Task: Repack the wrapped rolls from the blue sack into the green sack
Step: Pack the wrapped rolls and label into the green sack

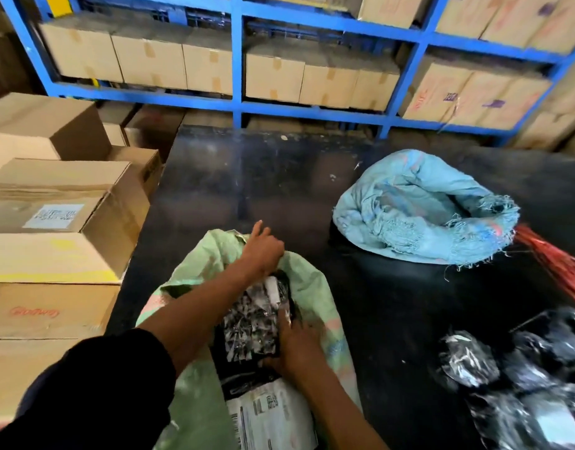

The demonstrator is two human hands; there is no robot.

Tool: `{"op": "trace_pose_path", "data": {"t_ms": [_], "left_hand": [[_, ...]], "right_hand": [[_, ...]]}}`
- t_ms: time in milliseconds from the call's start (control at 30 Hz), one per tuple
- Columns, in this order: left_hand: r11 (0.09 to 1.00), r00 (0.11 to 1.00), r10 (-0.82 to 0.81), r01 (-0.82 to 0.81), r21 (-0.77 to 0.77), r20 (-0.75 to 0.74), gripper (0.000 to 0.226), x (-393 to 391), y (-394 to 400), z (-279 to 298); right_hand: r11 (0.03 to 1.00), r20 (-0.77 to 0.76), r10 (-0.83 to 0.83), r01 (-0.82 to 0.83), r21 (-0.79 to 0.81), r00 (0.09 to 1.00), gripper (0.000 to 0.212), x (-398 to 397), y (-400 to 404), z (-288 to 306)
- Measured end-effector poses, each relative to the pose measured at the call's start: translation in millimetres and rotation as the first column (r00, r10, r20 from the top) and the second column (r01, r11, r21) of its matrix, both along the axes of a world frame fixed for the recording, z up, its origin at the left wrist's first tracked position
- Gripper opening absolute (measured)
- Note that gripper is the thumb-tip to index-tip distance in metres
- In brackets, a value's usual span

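The green sack (315, 287) lies open on the dark table in front of me. My left hand (263, 251) grips its far rim and holds the mouth up. My right hand (294, 347) grips a roll wrapped in black plastic (252, 323) that sits partly inside the sack's mouth. A white-labelled package (269, 414) lies just below it, at the near end of the sack. The blue sack (422, 206) slumps open to the far right, its frayed mouth facing right. More black wrapped rolls (519, 368) lie on the table at the lower right.
Stacked cardboard boxes (52, 222) stand close along the left edge of the table (247, 177). A blue metal rack (237, 60) full of boxes runs across the back. A bundle of red strings (558, 264) lies at the right edge beside the blue sack.
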State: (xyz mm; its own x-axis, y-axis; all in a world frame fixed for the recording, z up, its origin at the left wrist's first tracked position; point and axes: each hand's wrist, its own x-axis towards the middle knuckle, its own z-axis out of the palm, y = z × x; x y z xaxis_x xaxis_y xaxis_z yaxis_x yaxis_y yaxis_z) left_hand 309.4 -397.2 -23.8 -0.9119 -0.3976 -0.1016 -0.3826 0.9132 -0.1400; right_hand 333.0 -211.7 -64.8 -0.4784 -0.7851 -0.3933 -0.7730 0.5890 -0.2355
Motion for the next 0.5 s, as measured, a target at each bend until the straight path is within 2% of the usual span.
{"op": "trace_pose_path", "data": {"t_ms": [67, 133, 200, 267, 300, 333, 367, 433, 500], "left_hand": [[0.990, 0.962, -0.097, 0.119, 0.073, -0.256, 0.024, -7, 7, 19], [0.959, 0.828, -0.229, 0.283, 0.030, -0.512, 0.014, -13, 15, 47], [0.938, 0.787, -0.318, 0.341, -0.057, -0.528, 0.010, -9, 21, 71], [0.944, 0.829, -0.306, 0.326, -0.039, -0.467, 0.012, 1, 22, 76], [0.956, 0.856, -0.274, 0.292, -0.028, -0.439, 0.006, 8, 23, 74], [0.970, 0.868, -0.227, 0.241, -0.026, -0.442, 0.010, 16, 23, 68], [0.980, 0.877, -0.188, 0.200, -0.020, -0.442, 0.026, 25, 26, 64], [0.980, 0.848, -0.175, 0.199, -0.006, -0.501, 0.045, 44, 35, 54], [0.968, 0.814, -0.212, 0.252, -0.001, -0.540, 0.039, 65, 49, 36]], "right_hand": [[1.000, -0.011, 0.009, -0.009, 0.002, 1.000, 0.099, 2, -5, -1], [1.000, -0.004, 0.014, -0.014, -0.004, 1.000, 0.092, 1, -11, -4], [1.000, -0.035, 0.000, 0.000, -0.009, 0.999, 0.088, 1, -17, -5], [0.998, -0.074, -0.054, 0.052, -0.028, 0.996, 0.084, -2, -25, -7], [0.997, -0.079, -0.073, 0.070, -0.044, 0.994, 0.083, -2, -28, -7], [0.996, -0.090, -0.071, 0.067, -0.057, 0.993, 0.082, -3, -31, -6], [0.997, -0.104, -0.061, 0.055, -0.056, 0.993, 0.082, -2, -32, -5], [0.999, -0.118, -0.034, 0.032, -0.020, 0.992, 0.082, -1, -28, -2], [0.999, -0.128, 0.039, -0.037, 0.017, 0.991, 0.086, 0, -18, -5]]}}
